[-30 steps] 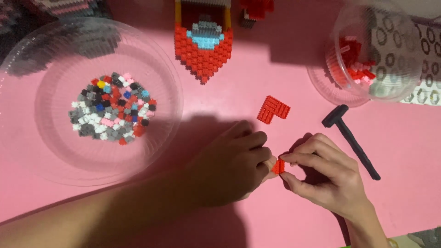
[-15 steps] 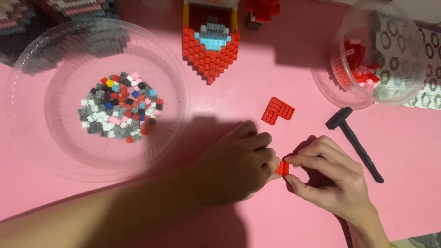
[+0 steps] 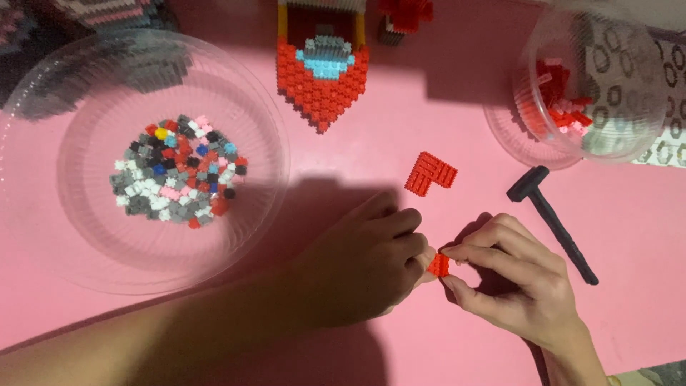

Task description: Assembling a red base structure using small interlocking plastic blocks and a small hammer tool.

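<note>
My left hand [image 3: 361,264] and my right hand [image 3: 511,279] meet over the pink table [image 3: 429,129], both pinching one small red brick piece [image 3: 439,265] between their fingertips. Just above them lies an L-shaped red brick assembly [image 3: 429,174]. To the left stands a large clear bowl [image 3: 86,243] holding several small mixed-colour bricks [image 3: 175,171].
A small black hammer [image 3: 550,218] lies right of my hands. A clear tub [image 3: 579,93] with red bricks sits at the upper right. A red, grey and blue brick model [image 3: 323,68] stands at the top centre, with another red piece [image 3: 404,14] beside it.
The view shifted slightly, so things sit a little lower in frame. My hands stay together on the small red piece with only slight finger movement.
</note>
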